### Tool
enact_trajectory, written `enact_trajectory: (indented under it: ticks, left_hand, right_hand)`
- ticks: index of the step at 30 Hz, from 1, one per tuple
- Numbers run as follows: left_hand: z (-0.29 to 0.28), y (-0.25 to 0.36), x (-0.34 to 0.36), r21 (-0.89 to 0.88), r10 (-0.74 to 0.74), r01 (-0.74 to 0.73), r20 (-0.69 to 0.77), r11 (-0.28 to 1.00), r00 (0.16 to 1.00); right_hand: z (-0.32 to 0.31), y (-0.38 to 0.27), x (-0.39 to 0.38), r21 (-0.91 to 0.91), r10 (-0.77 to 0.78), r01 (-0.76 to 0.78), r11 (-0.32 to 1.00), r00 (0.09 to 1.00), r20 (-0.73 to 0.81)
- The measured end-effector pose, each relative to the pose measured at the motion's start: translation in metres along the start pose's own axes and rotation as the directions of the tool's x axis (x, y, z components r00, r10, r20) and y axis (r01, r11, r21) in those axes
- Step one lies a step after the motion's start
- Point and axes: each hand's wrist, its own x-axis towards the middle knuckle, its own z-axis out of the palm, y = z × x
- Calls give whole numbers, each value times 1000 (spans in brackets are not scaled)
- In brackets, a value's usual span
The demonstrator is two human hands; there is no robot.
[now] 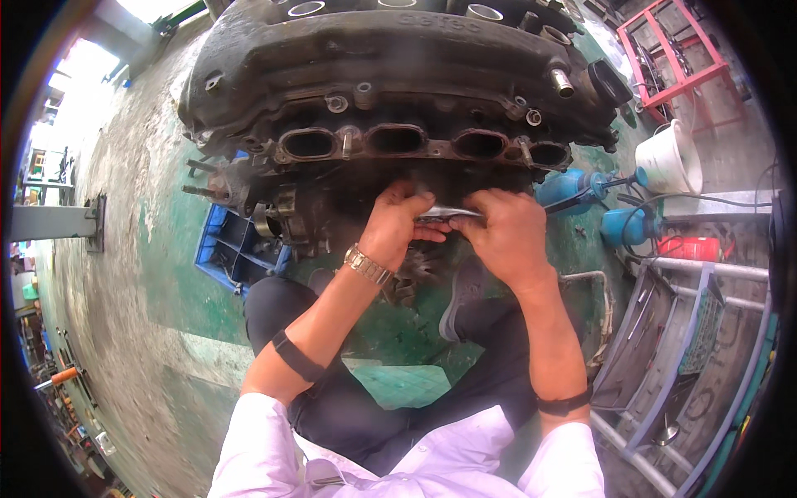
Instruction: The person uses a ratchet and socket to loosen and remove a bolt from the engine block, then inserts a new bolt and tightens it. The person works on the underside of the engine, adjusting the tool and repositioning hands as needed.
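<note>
Wrench (pixel 448 213), a slim bright metal tool, is held level between both hands just below the row of four oval ports (pixel 423 143) on the side of a large dirty engine (pixel 374 66); its left end is gripped by the left hand (pixel 397 226), whose fingers are curled shut round it, with a metal watch (pixel 367 266) worn at that wrist; its right part is covered by the right hand (pixel 506 236), whose fingers are folded down over it in a closed grasp, so the tool's far end cannot be seen; the two hands are set just beside each other, nearly touching, against the dark lower face of the engine; a black band is worn on each forearm, and white sleeves are seen at the lower edge; dark trousers and a grey shoe (pixel 465 295) are seen beneath the hands on a worn green floor (pixel 166 274); a blue crate (pixel 228 249) with compartments is placed under the engine's left end; a white bucket (pixel 668 158) is stood at the right, well apart from the hands, with blue canisters (pixel 627 224) and a small red container (pixel 689 247) near it; a red metal frame (pixel 672 58) is set at the upper right; a grey rack (pixel 689 357) with trays is placed at the lower right.
</note>
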Motion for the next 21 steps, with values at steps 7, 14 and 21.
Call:
enact_trajectory:
  ticks: [7,14,21]
  left_hand:
    - [1,2,2,156,4,21,-160,988,987]
    - [2,-2,19,348,263,-153,-293,925,920]
    - [0,-4,25,496,338,-188,-233,848,912]
  right_hand:
    - [-11,9,-14,235,207,-232,944,970,124]
    - [-16,20,-21,689,291,-316,652,944,157]
    - [-19,18,-18,789,263,-222,573,961,79]
